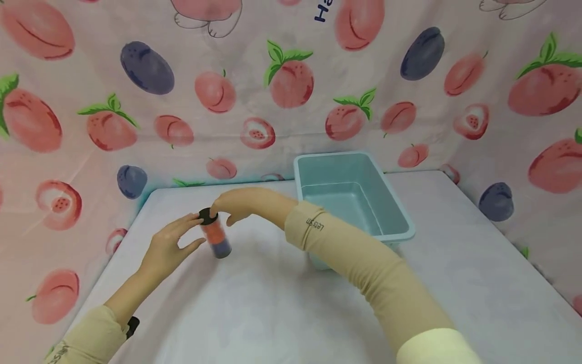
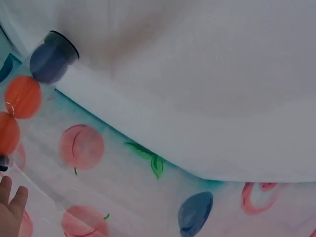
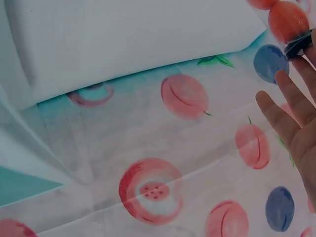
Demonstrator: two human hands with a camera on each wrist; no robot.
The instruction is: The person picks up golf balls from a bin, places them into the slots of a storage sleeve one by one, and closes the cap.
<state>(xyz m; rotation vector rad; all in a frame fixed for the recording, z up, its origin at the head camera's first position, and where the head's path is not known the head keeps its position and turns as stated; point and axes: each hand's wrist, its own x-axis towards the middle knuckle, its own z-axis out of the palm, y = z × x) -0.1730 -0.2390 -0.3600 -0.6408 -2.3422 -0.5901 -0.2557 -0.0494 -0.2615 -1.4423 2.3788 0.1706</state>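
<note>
Behind everything hangs a fruit-print cloth (image 1: 291, 91) of peaches and plums, rising as a backdrop past the far edge of the white table (image 1: 282, 313). On that table, toward its far right, sits a light blue plastic bin (image 1: 352, 194), open side up. Left of the bin, near the table's far left part, stands a clear tube (image 1: 215, 235) with a black cap, tilted, holding orange balls above a dark blue one. The right hand (image 1: 238, 202), reaching across in front of the bin in a beige sleeve, pinches the cap end with its fingertips. The left hand (image 1: 170, 242) touches the tube's left side, fingers spread and fairly straight; whether the thumb presses it is hard to tell.
</note>
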